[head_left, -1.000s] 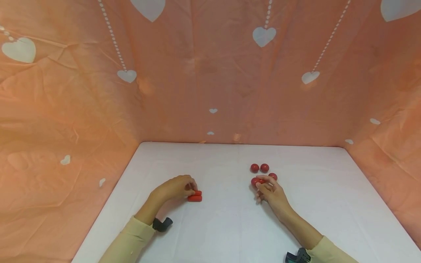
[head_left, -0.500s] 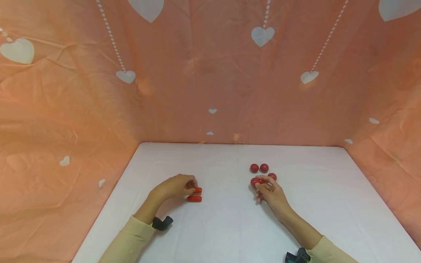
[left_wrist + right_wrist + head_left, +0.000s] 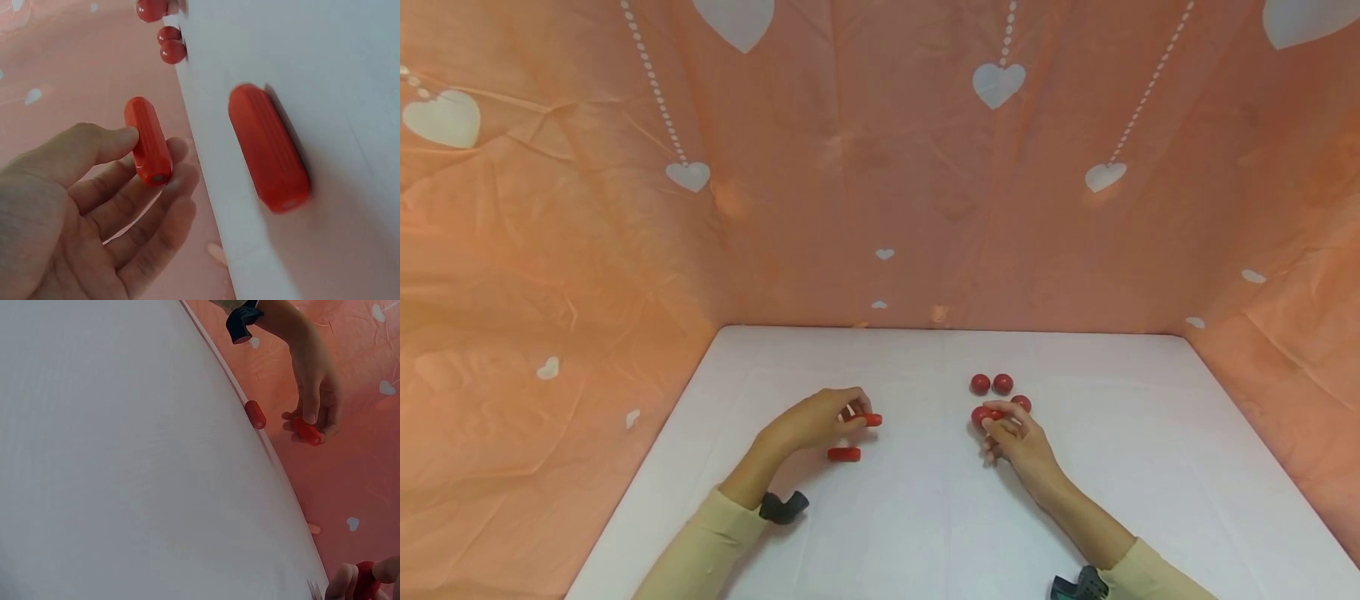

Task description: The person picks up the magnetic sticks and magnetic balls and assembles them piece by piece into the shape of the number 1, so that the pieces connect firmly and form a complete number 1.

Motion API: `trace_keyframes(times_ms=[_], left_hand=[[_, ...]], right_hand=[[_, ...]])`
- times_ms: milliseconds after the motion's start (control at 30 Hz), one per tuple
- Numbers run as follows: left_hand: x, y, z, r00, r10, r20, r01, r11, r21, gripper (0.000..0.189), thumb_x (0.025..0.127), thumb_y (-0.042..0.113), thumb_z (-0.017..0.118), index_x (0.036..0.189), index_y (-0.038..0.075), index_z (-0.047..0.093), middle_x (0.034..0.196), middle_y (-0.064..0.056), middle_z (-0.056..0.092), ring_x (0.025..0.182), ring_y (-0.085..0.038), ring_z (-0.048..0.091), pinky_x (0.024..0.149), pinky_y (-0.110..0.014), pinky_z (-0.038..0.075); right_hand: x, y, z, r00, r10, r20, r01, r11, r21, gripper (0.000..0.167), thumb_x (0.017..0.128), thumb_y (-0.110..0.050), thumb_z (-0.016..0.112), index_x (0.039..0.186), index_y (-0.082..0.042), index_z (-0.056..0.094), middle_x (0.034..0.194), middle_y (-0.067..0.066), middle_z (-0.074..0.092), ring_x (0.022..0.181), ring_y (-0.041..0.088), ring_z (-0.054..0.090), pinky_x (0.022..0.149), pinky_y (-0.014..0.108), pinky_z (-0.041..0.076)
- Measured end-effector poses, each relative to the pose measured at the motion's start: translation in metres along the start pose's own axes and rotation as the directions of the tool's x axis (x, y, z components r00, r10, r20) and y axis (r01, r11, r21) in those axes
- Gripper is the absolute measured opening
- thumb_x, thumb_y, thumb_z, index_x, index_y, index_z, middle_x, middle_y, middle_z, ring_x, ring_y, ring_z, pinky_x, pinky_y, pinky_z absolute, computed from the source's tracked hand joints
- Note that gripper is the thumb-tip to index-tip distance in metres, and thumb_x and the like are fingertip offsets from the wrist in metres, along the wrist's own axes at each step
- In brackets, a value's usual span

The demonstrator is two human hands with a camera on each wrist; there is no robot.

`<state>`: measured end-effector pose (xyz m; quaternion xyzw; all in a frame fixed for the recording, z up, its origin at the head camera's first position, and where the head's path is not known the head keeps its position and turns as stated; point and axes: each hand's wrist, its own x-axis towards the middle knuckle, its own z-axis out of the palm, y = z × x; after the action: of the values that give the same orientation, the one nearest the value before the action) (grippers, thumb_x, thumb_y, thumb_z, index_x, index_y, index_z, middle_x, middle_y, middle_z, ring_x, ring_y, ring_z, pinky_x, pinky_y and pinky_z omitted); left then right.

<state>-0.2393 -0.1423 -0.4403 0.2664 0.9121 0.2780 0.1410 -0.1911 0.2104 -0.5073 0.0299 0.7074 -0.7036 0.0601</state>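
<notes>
In the left wrist view, my left hand pinches a red grooved cylinder, which has a small hole in its end. A matching second red cylinder lies on the white table, nearer the front than that hand. Toward the right, my right hand has its thumb and fingers around a red ball. More red shows between those fingers, and its shape is partly hidden. Beyond this hand sit two red balls side by side, and a third red ball is close behind its fingertips.
The white table extends under both hands. Orange cloth with pale hearts rises at its back and sides. A dark wrist mount is on the left wrist, and another dark mount is at the right sleeve.
My left hand has lifted its red cylinder away from the other one and moved it to the right and farther back. The right hand and the balls stay where they were.
</notes>
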Motion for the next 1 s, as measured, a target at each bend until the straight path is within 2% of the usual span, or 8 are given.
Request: trace_keyframes(times_ms=[133,300,533,800,1000], left_hand=[[0.005,0.005,0.002,1.000,0.031,0.003,-0.031,0.998,-0.060,0.011,0.104,0.013,0.072,0.113,0.018,0.068,0.104,0.008,0.070,0.095,-0.013,0.064,0.081,-0.028,0.056],[0.012,0.010,0.007,0.998,0.057,-0.009,-0.057,0.995,-0.078,0.013,0.103,0.012,0.074,0.114,0.017,0.070,0.106,0.008,0.071,0.097,-0.013,0.066,0.084,-0.028,0.056],[0.021,0.018,0.014,0.997,0.069,-0.020,-0.070,0.996,-0.054,0.020,0.102,0.009,0.074,0.121,0.013,0.073,0.110,0.003,0.074,0.099,-0.016,0.067,0.090,-0.032,0.057],[0.031,0.027,0.022,0.994,0.095,-0.045,-0.098,0.993,-0.064,0.023,0.100,0.005,0.075,0.123,0.008,0.074,0.112,-0.002,0.074,0.099,-0.019,0.066,0.091,-0.033,0.056],[0.040,0.037,0.028,0.994,0.100,-0.049,-0.102,0.993,-0.051,0.021,0.101,0.011,0.075,0.122,0.013,0.070,0.110,-0.003,0.073,0.099,-0.020,0.067,0.093,-0.038,0.058]], right_hand=[[0.000,-0.001,0.000,1.000,0.004,-0.003,-0.004,1.000,-0.006,0.043,0.108,-0.014,0.065,0.147,-0.002,0.051,0.091,0.011,0.070,0.071,0.017,0.066,0.074,0.025,0.061],[0.000,-0.001,0.000,1.000,0.001,-0.005,-0.001,1.000,-0.011,0.042,0.108,-0.014,0.065,0.146,-0.002,0.052,0.090,0.011,0.070,0.071,0.017,0.066,0.073,0.025,0.060],[0.000,-0.001,0.000,1.000,0.010,-0.004,-0.010,1.000,-0.009,0.043,0.108,-0.014,0.065,0.147,-0.002,0.051,0.091,0.011,0.070,0.071,0.018,0.066,0.074,0.025,0.061],[0.000,-0.001,0.000,1.000,0.007,-0.006,-0.007,1.000,-0.016,0.043,0.108,-0.016,0.066,0.146,-0.003,0.052,0.091,0.011,0.070,0.070,0.018,0.067,0.075,0.025,0.061],[0.000,0.000,0.000,1.000,0.010,-0.002,-0.010,1.000,-0.009,0.042,0.108,-0.016,0.066,0.146,-0.002,0.052,0.094,0.013,0.071,0.071,0.018,0.066,0.074,0.025,0.060]])
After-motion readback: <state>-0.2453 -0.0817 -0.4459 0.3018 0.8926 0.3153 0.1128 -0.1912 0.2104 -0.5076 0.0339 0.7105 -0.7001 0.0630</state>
